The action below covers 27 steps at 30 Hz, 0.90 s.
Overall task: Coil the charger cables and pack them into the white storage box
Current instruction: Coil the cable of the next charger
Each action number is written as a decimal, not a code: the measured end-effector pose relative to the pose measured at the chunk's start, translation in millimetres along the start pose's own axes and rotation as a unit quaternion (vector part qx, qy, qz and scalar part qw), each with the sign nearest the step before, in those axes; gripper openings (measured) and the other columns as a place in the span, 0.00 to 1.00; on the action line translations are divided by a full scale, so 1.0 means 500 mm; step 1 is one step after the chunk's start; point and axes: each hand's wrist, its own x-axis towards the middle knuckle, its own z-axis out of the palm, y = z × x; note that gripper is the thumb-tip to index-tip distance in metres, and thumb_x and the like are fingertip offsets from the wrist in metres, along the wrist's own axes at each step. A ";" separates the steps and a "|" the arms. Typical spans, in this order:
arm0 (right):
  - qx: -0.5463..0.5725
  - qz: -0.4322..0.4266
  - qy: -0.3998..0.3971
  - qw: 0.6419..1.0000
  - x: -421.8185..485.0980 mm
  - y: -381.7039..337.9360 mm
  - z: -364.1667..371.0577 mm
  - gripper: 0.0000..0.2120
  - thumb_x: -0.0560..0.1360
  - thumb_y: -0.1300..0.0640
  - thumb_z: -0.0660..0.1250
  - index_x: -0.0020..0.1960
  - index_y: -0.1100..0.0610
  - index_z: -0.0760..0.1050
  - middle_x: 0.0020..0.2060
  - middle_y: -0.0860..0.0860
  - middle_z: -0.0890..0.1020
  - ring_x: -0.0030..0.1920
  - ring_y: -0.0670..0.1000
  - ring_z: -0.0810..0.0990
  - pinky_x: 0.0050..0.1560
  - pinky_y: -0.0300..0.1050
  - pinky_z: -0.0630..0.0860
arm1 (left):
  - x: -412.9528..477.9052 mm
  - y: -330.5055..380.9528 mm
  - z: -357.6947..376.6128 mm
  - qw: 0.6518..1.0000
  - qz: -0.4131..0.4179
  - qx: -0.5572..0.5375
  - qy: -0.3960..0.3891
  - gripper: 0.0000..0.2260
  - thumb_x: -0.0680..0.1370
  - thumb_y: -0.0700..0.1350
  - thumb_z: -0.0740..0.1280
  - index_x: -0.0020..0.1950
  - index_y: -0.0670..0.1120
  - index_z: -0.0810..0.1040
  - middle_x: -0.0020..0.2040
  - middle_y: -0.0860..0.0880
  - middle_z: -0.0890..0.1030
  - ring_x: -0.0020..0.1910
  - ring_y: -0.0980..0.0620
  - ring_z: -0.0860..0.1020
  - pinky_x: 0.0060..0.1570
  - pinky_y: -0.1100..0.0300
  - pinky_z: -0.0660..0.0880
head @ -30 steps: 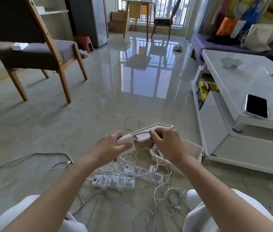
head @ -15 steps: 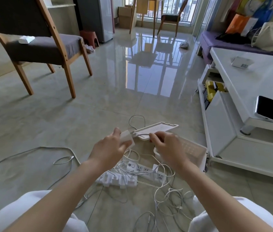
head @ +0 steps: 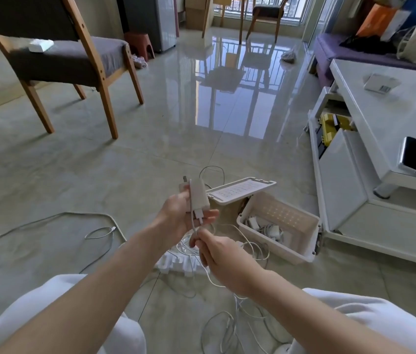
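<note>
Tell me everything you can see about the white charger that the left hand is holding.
The white charger is a flat, oblong block, seemingly smooth plastic. It is held in the air, nearly upright. Metal prongs seem to show at its upper left. A thin white cable leaves its lower end and runs down to the right hand, which pinches it. The left hand grips the charger.

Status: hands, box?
Left hand holds charger adapter; right hand pinches its cable. White storage box open, partly filled. Loose cables tangled over power strip.
</note>
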 end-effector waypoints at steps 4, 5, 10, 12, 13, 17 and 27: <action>-0.066 0.010 -0.056 0.996 0.002 0.027 0.000 0.10 0.79 0.64 0.53 0.55 0.57 0.71 0.39 0.47 0.73 0.39 0.49 0.71 0.45 0.47 0.70 | -0.015 0.017 0.009 0.991 -0.013 -0.127 -0.042 0.15 0.83 0.45 0.51 0.58 0.36 0.70 0.41 0.34 0.79 0.29 0.42 0.81 0.34 0.47 0.80; -0.077 0.015 -0.070 0.994 0.003 0.035 -0.003 0.10 0.78 0.65 0.53 0.54 0.57 0.71 0.39 0.47 0.74 0.40 0.50 0.71 0.44 0.46 0.69 | -0.019 0.022 0.010 0.991 -0.017 -0.124 -0.048 0.15 0.82 0.46 0.53 0.56 0.35 0.72 0.38 0.35 0.80 0.27 0.44 0.81 0.33 0.49 0.80; -0.077 0.054 -0.087 0.992 0.018 0.078 -0.033 0.11 0.81 0.54 0.54 0.40 0.52 0.67 0.37 0.47 0.74 0.37 0.49 0.73 0.40 0.42 0.68 | -0.038 0.040 0.009 0.993 -0.040 -0.020 -0.107 0.16 0.77 0.49 0.59 0.51 0.36 0.76 0.34 0.39 0.80 0.22 0.51 0.73 0.19 0.66 0.69; -0.088 0.076 -0.108 0.987 0.021 0.091 -0.051 0.15 0.81 0.50 0.54 0.37 0.51 0.65 0.36 0.47 0.74 0.36 0.48 0.72 0.40 0.40 0.67 | -0.044 0.041 0.008 0.987 -0.038 0.057 -0.143 0.19 0.72 0.52 0.63 0.53 0.38 0.75 0.35 0.39 0.79 0.25 0.51 0.72 0.17 0.68 0.65; -0.099 0.085 -0.121 0.984 0.023 0.097 -0.059 0.15 0.81 0.49 0.54 0.37 0.52 0.66 0.36 0.47 0.74 0.36 0.48 0.72 0.40 0.41 0.66 | -0.047 0.041 0.008 0.981 -0.036 0.101 -0.160 0.19 0.71 0.53 0.63 0.53 0.39 0.75 0.35 0.39 0.79 0.23 0.51 0.72 0.17 0.69 0.63; -0.124 0.115 -0.150 0.974 0.027 0.118 -0.075 0.15 0.81 0.51 0.54 0.40 0.57 0.70 0.38 0.49 0.75 0.40 0.52 0.73 0.43 0.43 0.68 | -0.049 0.036 0.005 0.930 -0.060 0.310 -0.187 0.18 0.73 0.56 0.63 0.51 0.43 0.76 0.37 0.42 0.76 0.23 0.54 0.70 0.20 0.68 0.63; -0.207 0.143 -0.042 0.967 0.053 0.087 -0.100 0.19 0.78 0.43 0.56 0.38 0.56 0.71 0.33 0.48 0.73 0.33 0.50 0.72 0.35 0.43 0.67 | 0.001 -0.012 -0.036 0.742 0.086 0.665 -0.017 0.15 0.76 0.58 0.64 0.50 0.46 0.74 0.39 0.47 0.76 0.29 0.51 0.75 0.29 0.59 0.75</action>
